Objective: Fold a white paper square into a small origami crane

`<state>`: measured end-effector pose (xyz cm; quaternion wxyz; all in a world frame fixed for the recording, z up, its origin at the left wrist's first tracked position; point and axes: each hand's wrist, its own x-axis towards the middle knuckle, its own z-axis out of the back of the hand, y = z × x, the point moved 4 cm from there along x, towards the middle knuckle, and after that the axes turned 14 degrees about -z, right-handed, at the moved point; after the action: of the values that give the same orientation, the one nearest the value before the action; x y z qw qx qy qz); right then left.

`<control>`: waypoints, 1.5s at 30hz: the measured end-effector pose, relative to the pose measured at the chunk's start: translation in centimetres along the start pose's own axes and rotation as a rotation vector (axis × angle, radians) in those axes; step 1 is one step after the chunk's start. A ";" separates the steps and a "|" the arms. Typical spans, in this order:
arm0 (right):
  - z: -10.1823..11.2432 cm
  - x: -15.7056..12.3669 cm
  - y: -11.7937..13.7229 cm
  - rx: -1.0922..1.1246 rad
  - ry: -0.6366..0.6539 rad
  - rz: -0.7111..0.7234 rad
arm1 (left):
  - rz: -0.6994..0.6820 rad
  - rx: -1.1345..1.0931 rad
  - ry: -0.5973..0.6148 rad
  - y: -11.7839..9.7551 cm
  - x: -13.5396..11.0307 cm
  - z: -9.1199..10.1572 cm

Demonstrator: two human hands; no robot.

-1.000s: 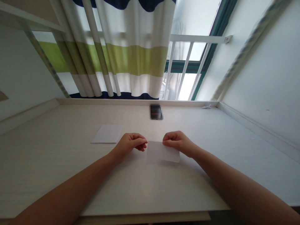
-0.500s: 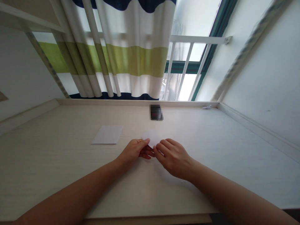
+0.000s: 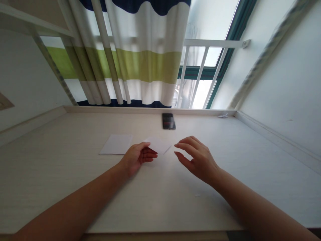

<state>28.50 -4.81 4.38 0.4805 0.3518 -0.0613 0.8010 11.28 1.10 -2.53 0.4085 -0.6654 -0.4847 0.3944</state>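
A thin white sheet of paper (image 3: 157, 144) is pinched between the thumb and fingers of my left hand (image 3: 136, 156), just above the table. Its near right corner shows a narrow folded or raised edge. My right hand (image 3: 199, 157) hovers to the right of the sheet, apart from it, with thumb and fingers spread and nothing between them. Left of the held sheet, a square pile of white paper (image 3: 115, 144) lies flat, its right corner close to my left hand.
A dark, blurred-out object (image 3: 168, 121) lies near the back edge of the pale table (image 3: 140, 207). White scraps sit at the back right corner (image 3: 223, 115) and near my right forearm (image 3: 197, 195). Behind the raised rim hang striped curtains (image 3: 150, 67) beside a white railing (image 3: 213, 43).
My right hand has let go of the paper and moved right, its fingers opening. My left hand has shifted slightly left with the sheet, which now shows more fully.
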 end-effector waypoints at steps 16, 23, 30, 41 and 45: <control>-3.8 -0.7 -2.4 0.898 0.440 -0.785 | -0.360 0.284 0.205 -1.1 -1.9 -2.5; -5.1 -1.3 -1.5 1.137 0.597 -0.905 | -0.243 0.255 0.239 -0.2 -1.9 -2.7; -4.6 -1.0 -1.2 1.215 0.542 -0.867 | -0.255 0.142 0.198 -0.2 -1.8 -2.6; -4.3 -1.2 -1.4 1.237 0.501 -0.865 | -0.240 0.060 0.220 -0.3 -2.0 -2.6; -4.4 -1.4 -1.5 1.222 0.485 -0.856 | -0.219 0.031 0.257 -0.3 -2.1 -2.8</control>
<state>27.92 -3.07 -0.09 0.4686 0.3619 0.6379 0.4925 13.27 -1.33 -0.96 0.5178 -0.6472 -0.4921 0.2663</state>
